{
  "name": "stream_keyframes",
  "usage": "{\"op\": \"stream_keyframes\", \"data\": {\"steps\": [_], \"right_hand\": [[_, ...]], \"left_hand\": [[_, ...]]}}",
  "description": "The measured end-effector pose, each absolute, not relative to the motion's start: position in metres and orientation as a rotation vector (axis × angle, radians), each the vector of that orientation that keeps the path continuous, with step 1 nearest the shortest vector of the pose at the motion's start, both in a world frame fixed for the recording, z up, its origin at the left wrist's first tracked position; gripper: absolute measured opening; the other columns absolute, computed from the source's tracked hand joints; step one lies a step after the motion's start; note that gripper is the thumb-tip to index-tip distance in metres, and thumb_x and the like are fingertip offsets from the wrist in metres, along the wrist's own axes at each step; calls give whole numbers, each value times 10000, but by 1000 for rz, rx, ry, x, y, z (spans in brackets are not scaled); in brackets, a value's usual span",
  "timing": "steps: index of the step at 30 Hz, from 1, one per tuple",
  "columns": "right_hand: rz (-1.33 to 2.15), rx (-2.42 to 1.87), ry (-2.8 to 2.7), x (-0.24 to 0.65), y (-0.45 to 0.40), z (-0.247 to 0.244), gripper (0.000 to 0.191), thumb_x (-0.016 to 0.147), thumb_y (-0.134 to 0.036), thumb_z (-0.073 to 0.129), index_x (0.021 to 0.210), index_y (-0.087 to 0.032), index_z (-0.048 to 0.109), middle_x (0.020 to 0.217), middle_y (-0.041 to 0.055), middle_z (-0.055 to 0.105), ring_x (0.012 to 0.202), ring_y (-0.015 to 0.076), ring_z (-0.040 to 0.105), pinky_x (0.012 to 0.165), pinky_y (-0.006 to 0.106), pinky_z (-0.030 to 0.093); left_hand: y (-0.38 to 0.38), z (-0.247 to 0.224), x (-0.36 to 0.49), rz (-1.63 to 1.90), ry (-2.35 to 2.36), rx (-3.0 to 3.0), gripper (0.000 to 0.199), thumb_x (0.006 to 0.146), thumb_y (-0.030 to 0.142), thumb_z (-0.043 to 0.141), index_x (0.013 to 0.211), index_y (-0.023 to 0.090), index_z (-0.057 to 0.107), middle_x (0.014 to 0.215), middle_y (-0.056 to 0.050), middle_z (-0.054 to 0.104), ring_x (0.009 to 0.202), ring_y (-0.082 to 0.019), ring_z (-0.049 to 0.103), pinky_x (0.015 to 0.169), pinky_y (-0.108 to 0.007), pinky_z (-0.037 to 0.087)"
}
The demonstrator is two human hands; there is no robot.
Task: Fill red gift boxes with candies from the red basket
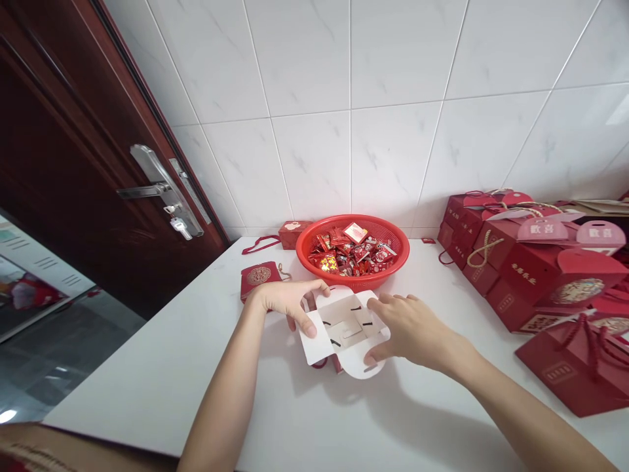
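An opened gift box (346, 321) stands in the middle of the white table, its white inside facing up and its flaps spread outward. Black cord ends show on its inner walls, and a bit of red cord hangs below it. My left hand (295, 305) holds the box's left side, thumb on the left flap and fingers behind. On the right side, my right hand (405, 328) grips the box with thumb and fingers at the flaps. Just behind the box is a red plastic basket (305, 259) of red-wrapped sweets (361, 252).
Left of the basket lie a dark red box (258, 276) and a small red box (293, 235) with a cord. Stacked red gift boxes (515, 262) and a red bag (565, 367) fill the right side. A tiled wall is behind; a door (88, 131) stands left.
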State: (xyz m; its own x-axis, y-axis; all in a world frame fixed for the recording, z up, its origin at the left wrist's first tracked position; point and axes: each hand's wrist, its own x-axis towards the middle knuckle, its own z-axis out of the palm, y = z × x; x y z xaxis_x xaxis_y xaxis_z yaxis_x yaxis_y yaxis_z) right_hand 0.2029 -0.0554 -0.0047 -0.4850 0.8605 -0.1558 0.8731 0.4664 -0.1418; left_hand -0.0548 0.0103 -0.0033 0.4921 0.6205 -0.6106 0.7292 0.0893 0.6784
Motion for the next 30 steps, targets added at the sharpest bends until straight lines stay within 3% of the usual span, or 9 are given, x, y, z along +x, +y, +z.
{"op": "stream_keyframes", "data": {"steps": [4,9,14,17,22,24,26,30], "right_hand": [[-288,1666,2605,205,-50,-5,460,711,-506,833,965,-190,616,1032,95,670,894,280,654,735,340,402],[-293,1663,2660,216,-51,-3,483,730,-551,803,1013,-192,645,1016,89,677,887,289,649,784,382,435],[-312,1647,2828,229,-55,7,473,802,-582,724,1084,-207,660,1109,117,699,942,318,658,781,399,454],[-447,1724,2937,240,-50,15,399,857,-551,663,1092,-229,666,1061,98,729,908,292,675,724,363,466],[-717,1955,3110,256,-20,19,301,896,-489,552,914,-225,696,1004,74,754,851,250,696,695,340,503],[-812,1994,3215,258,-4,15,301,881,-481,546,854,-217,688,947,72,758,843,247,700,742,357,527],[-929,2039,3290,258,10,8,284,861,-462,560,831,-208,683,895,71,758,823,238,705,791,369,541],[-1166,2086,3329,252,32,-7,251,813,-429,601,823,-189,674,877,82,758,776,232,707,780,370,547]], "left_hand": [[11,-8,-55,-50,1199,1575,807,507,330,907,1135,265,404,987,-6,557,874,-236,670,566,-277,566],[2,1,-49,-15,1194,1621,662,575,332,870,1064,246,432,946,1,555,890,-238,678,572,-271,563],[-5,16,-49,43,1254,1718,596,673,478,816,1128,223,528,974,-30,606,862,-216,678,668,-307,576],[0,26,-55,176,1256,1814,537,744,536,755,1130,205,582,922,-36,651,831,-201,673,721,-316,554],[41,34,-41,507,1249,2048,337,832,460,658,1027,185,660,942,-53,703,863,-186,662,820,-319,523],[64,31,-22,392,1180,2163,275,817,383,647,1000,183,694,1030,-69,724,950,-208,666,870,-319,511],[84,24,0,40,1150,2274,276,787,340,657,1018,208,727,1071,-61,739,1010,-237,665,886,-323,503],[113,3,41,-377,1258,2290,514,634,296,745,1147,293,717,1171,-52,725,1014,-306,669,838,-369,526]]}}
